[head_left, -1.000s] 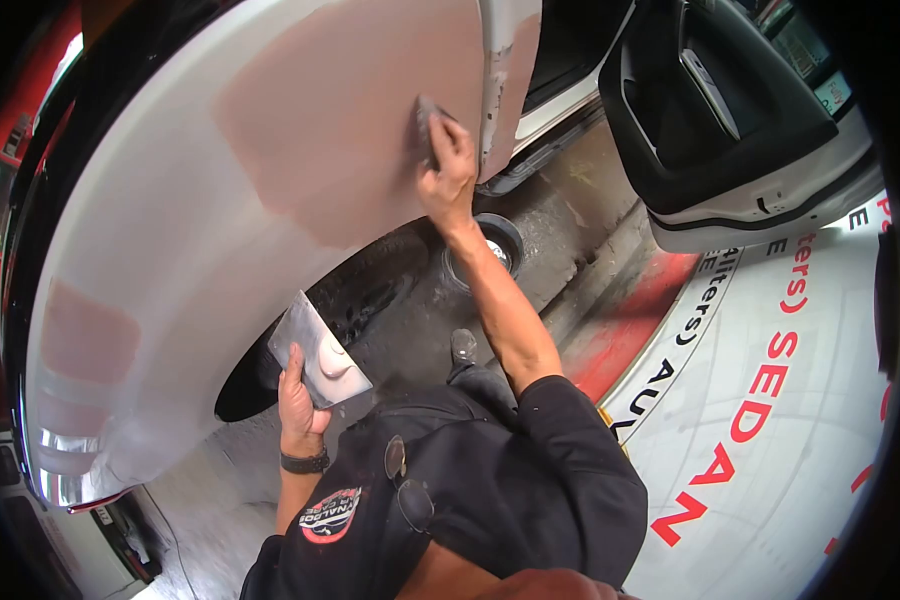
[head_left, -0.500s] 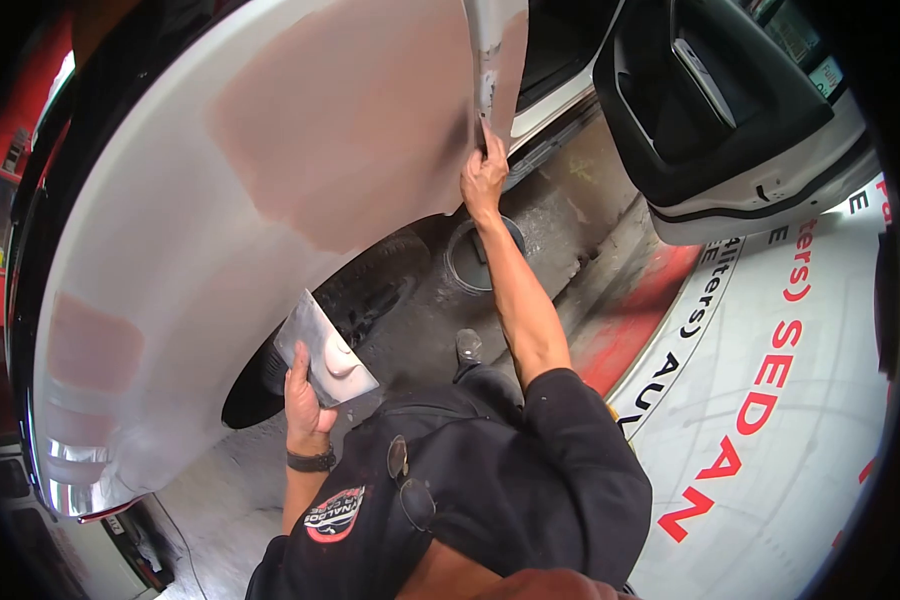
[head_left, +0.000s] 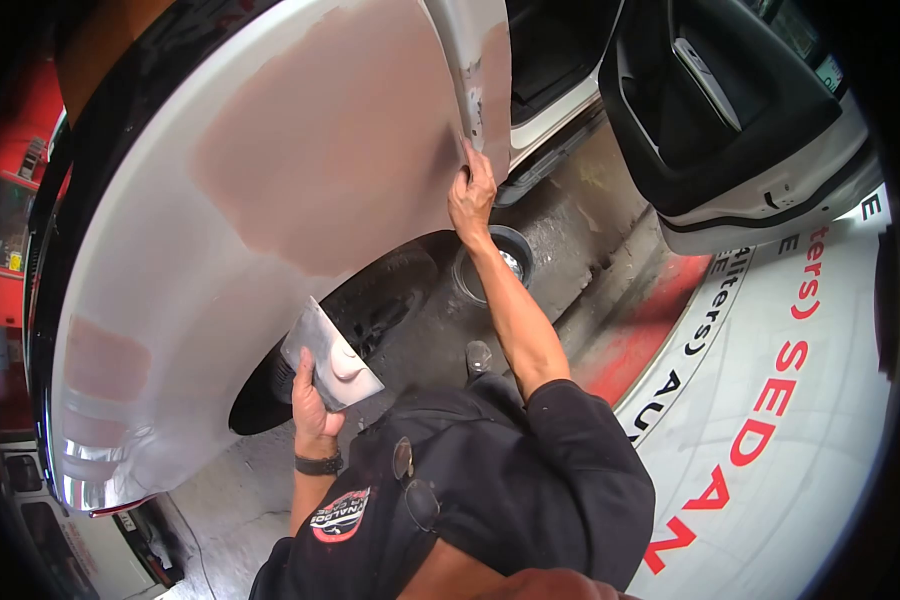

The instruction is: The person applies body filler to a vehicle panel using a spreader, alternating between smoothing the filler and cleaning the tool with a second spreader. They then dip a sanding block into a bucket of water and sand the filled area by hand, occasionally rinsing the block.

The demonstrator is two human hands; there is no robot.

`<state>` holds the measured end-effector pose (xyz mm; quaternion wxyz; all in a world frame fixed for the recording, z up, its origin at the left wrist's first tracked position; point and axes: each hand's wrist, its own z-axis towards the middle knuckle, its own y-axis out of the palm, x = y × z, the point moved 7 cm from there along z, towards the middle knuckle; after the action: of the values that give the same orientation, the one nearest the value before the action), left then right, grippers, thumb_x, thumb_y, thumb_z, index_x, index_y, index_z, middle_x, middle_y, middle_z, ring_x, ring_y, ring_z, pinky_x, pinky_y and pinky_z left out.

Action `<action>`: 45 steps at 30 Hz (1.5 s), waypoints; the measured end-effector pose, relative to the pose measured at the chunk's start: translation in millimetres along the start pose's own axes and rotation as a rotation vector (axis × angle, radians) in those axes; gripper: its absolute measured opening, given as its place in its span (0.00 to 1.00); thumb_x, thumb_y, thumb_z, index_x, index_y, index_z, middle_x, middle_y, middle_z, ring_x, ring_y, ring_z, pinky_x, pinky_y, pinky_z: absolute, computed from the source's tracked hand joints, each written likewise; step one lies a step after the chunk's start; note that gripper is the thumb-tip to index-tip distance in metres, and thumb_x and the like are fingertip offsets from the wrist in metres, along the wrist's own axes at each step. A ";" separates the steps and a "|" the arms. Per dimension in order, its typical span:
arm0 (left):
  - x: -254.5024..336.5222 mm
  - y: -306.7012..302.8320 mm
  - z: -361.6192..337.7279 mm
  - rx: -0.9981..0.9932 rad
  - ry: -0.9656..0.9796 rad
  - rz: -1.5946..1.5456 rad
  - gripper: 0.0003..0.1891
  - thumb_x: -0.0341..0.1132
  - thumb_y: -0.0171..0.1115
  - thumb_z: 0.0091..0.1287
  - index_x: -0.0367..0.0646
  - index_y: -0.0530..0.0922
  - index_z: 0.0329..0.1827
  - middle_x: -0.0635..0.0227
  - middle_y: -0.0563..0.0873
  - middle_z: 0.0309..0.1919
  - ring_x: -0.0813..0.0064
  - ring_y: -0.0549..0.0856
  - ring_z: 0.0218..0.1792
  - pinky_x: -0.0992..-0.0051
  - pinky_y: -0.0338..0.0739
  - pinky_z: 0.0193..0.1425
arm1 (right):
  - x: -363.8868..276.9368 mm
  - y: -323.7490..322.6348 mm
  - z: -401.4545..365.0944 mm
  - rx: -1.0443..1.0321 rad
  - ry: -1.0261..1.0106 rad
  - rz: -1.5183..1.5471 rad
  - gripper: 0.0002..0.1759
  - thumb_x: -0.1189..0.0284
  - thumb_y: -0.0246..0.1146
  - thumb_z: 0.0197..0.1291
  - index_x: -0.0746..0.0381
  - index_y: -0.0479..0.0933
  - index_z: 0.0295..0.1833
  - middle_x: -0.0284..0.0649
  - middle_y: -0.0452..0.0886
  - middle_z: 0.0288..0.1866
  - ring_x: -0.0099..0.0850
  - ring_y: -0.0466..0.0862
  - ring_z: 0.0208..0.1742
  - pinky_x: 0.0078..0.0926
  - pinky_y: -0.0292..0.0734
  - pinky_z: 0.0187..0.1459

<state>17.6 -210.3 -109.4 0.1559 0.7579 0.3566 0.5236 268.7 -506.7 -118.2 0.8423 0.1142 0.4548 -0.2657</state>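
Observation:
My left hand (head_left: 315, 405) grips a flat metal plate (head_left: 315, 340) with a mound of pale paste (head_left: 346, 362) on it, held in front of the wheel arch. My right hand (head_left: 473, 195) is raised to the white car panel (head_left: 170, 240), its fingers closed at the panel's edge beside the door opening. A thin tool seems to stick out from those fingers, but it is too small to make out. Brownish-pink patches (head_left: 320, 140) cover much of the panel, with a smaller one (head_left: 105, 360) lower left.
An open car door (head_left: 720, 110) with black trim hangs at the upper right. A round bucket (head_left: 510, 262) stands on the floor below my right forearm. The black tyre (head_left: 260, 395) sits in the arch. A white banner (head_left: 820, 400) with red and black letters is at the right.
My right hand has moved slightly down and left in view, away from the top of the panel edge. The view has shifted a little; my left hand still holds the plate.

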 end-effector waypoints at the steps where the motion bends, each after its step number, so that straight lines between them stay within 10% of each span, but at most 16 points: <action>1: -3.9 4.1 -0.9 0.007 0.004 -0.001 0.20 0.45 0.60 0.78 0.43 0.76 0.66 0.66 0.88 0.54 0.67 0.88 0.53 0.62 0.83 0.61 | -1.7 6.9 4.2 0.001 -0.010 0.017 0.34 0.88 0.58 0.48 0.64 0.79 0.65 0.53 0.80 0.59 0.53 0.80 0.59 0.41 0.76 0.62; 7: -21.5 17.9 -0.3 0.009 -0.025 -0.034 0.20 0.45 0.57 0.80 0.40 0.78 0.64 0.64 0.88 0.55 0.67 0.88 0.54 0.62 0.83 0.63 | -74.2 15.9 -75.9 -0.406 -0.375 -0.081 0.31 0.83 0.63 0.46 0.60 0.82 0.61 0.49 0.82 0.59 0.51 0.80 0.62 0.58 0.73 0.64; 9: -24.9 24.5 4.8 -0.031 -0.055 -0.027 0.19 0.45 0.57 0.80 0.40 0.78 0.63 0.64 0.88 0.54 0.67 0.89 0.53 0.62 0.83 0.62 | -67.1 0.0 -93.4 -0.524 -0.210 0.021 0.29 0.84 0.60 0.50 0.60 0.83 0.61 0.47 0.83 0.56 0.47 0.83 0.58 0.44 0.75 0.65; 13: -37.7 53.2 17.7 -0.173 -0.279 -0.182 0.19 0.50 0.55 0.80 0.42 0.80 0.53 0.77 0.77 0.27 0.82 0.75 0.23 0.80 0.72 0.24 | -25.9 -36.9 -98.3 -0.583 0.213 0.309 0.31 0.86 0.54 0.55 0.62 0.81 0.65 0.45 0.85 0.54 0.34 0.86 0.54 0.23 0.77 0.60; 14: -44.6 68.6 17.4 -0.198 -0.409 -0.296 0.21 0.53 0.52 0.81 0.43 0.79 0.43 0.79 0.62 0.21 0.85 0.59 0.18 0.82 0.54 0.18 | -19.3 -46.6 -101.9 -0.619 0.404 0.380 0.32 0.86 0.52 0.53 0.62 0.81 0.65 0.44 0.86 0.56 0.31 0.85 0.55 0.24 0.76 0.60; 17: -77.4 89.0 33.4 -0.301 -0.702 -0.184 0.19 0.52 0.54 0.81 0.47 0.78 0.38 0.80 0.61 0.19 0.85 0.59 0.17 0.82 0.54 0.18 | -106.1 -77.7 -77.5 -0.834 0.107 0.333 0.31 0.87 0.52 0.54 0.64 0.81 0.64 0.44 0.87 0.56 0.34 0.85 0.57 0.27 0.77 0.60; 21: -70.8 111.8 50.1 -0.199 -0.481 -0.206 0.15 0.47 0.56 0.80 0.45 0.81 0.47 0.73 0.86 0.31 0.78 0.86 0.27 0.77 0.83 0.28 | -226.5 -117.5 -44.6 -0.858 -0.066 0.366 0.25 0.92 0.59 0.56 0.66 0.84 0.59 0.47 0.88 0.56 0.39 0.86 0.59 0.33 0.78 0.62; 23: -60.3 128.6 45.9 -0.425 -0.432 -0.157 0.17 0.46 0.56 0.80 0.41 0.78 0.59 0.63 0.89 0.45 0.69 0.89 0.49 0.64 0.88 0.55 | -248.3 -133.0 -33.5 -0.787 -0.124 0.382 0.26 0.93 0.58 0.57 0.65 0.84 0.60 0.48 0.88 0.54 0.41 0.87 0.59 0.35 0.80 0.61; 27: -47.0 131.2 48.0 -0.485 -0.025 0.416 0.21 0.49 0.53 0.82 0.36 0.80 0.45 0.66 0.85 0.36 0.80 0.82 0.38 0.71 0.80 0.42 | -248.4 -115.0 -42.0 -0.714 -0.652 -0.774 0.29 0.85 0.62 0.54 0.59 0.80 0.65 0.45 0.82 0.62 0.42 0.82 0.64 0.52 0.73 0.66; 31: -15.9 136.2 41.9 -0.386 0.362 0.827 0.36 0.54 0.47 0.83 0.30 0.75 0.21 0.71 0.72 0.15 0.81 0.66 0.23 0.66 0.62 0.25 | -242.8 -94.4 -88.8 -0.889 -0.752 -0.612 0.22 0.70 0.62 0.60 0.58 0.78 0.61 0.40 0.79 0.57 0.41 0.80 0.60 0.50 0.74 0.60; 35: -16.1 116.1 52.1 -0.292 0.394 0.875 0.38 0.56 0.46 0.83 0.28 0.70 0.20 0.70 0.66 0.12 0.79 0.63 0.22 0.62 0.60 0.25 | -247.7 -88.9 -126.7 -1.063 -0.759 -0.544 0.20 0.68 0.63 0.59 0.59 0.79 0.57 0.40 0.79 0.55 0.39 0.80 0.60 0.44 0.74 0.59; 39: 14.9 127.3 48.8 -0.306 0.098 0.118 0.28 0.53 0.47 0.83 0.32 0.84 0.49 0.60 0.89 0.39 0.72 0.87 0.37 0.68 0.84 0.43 | -230.1 -104.9 -126.2 -1.168 -0.581 -0.527 0.29 0.74 0.70 0.51 0.52 0.80 0.63 0.34 0.82 0.59 0.35 0.81 0.64 0.53 0.69 0.68; 42: 11.8 121.6 65.3 -0.428 -0.071 -0.116 0.28 0.51 0.44 0.83 0.34 0.73 0.69 0.54 0.84 0.61 0.59 0.87 0.58 0.61 0.83 0.65 | -259.6 -115.9 -103.4 -0.886 -0.494 -0.303 0.30 0.75 0.72 0.49 0.52 0.83 0.63 0.38 0.85 0.62 0.42 0.82 0.68 0.61 0.58 0.76; 45: -11.7 138.0 46.7 -0.596 -0.276 -0.349 0.29 0.52 0.44 0.82 0.34 0.72 0.69 0.53 0.83 0.62 0.58 0.84 0.62 0.58 0.77 0.71 | -301.1 -108.1 -98.3 -0.658 -0.532 -0.089 0.25 0.73 0.75 0.51 0.57 0.85 0.59 0.45 0.85 0.64 0.51 0.79 0.71 0.59 0.56 0.78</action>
<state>109.7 -308.3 -52.1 0.5035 0.6704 0.2880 0.4628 5.7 -450.6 81.0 0.9096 -0.2530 0.2865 -0.1628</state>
